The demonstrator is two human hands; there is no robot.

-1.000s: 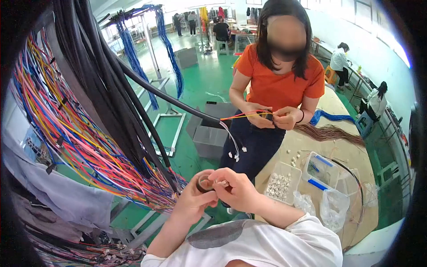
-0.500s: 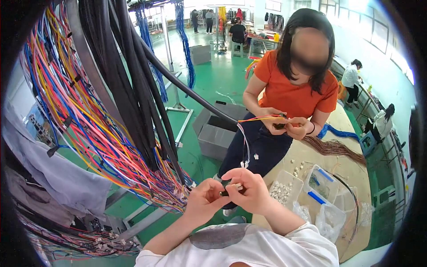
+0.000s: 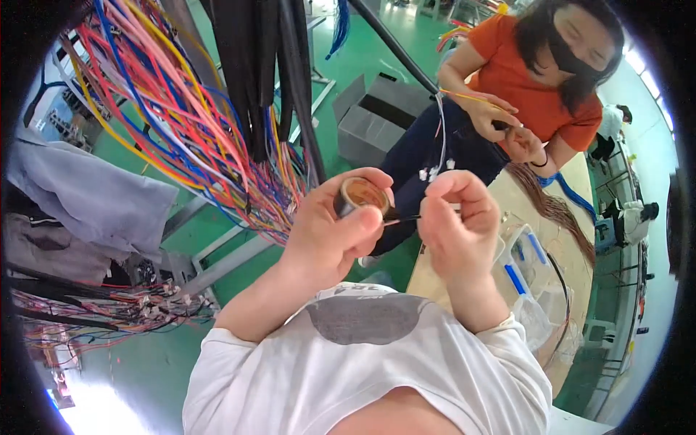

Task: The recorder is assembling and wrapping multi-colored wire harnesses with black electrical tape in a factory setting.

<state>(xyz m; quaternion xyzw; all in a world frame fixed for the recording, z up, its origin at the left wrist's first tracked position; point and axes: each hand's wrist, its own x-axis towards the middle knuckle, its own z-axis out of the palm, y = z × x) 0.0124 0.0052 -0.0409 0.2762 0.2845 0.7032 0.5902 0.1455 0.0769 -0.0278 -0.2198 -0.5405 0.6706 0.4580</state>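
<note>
My left hand (image 3: 322, 235) is closed around a roll of black tape (image 3: 344, 204) with a brown core, which is tilted so its hollow middle faces up. A short dark strip (image 3: 404, 218) stretches from beside the roll toward my right hand (image 3: 460, 225). The fingertips of that hand are pinched together at the strip's end. Something small and whitish shows between its thumb and fingers, too hidden to name. Just beyond, white connectors (image 3: 435, 174) hang on thin wires from a black sleeved cable (image 3: 395, 47).
Bundles of coloured wires (image 3: 174, 109) and black sleeving hang at left. A person in an orange top (image 3: 515, 72) sits opposite, working with both hands. A grey box (image 3: 373, 134) stands on the floor. The table (image 3: 442, 268) at right carries brown wires (image 3: 554, 203) and clear trays.
My hands have drawn apart, my right hand moving to the right. The tape roll now shows its open core in my left hand. The whole view has shifted downward.
</note>
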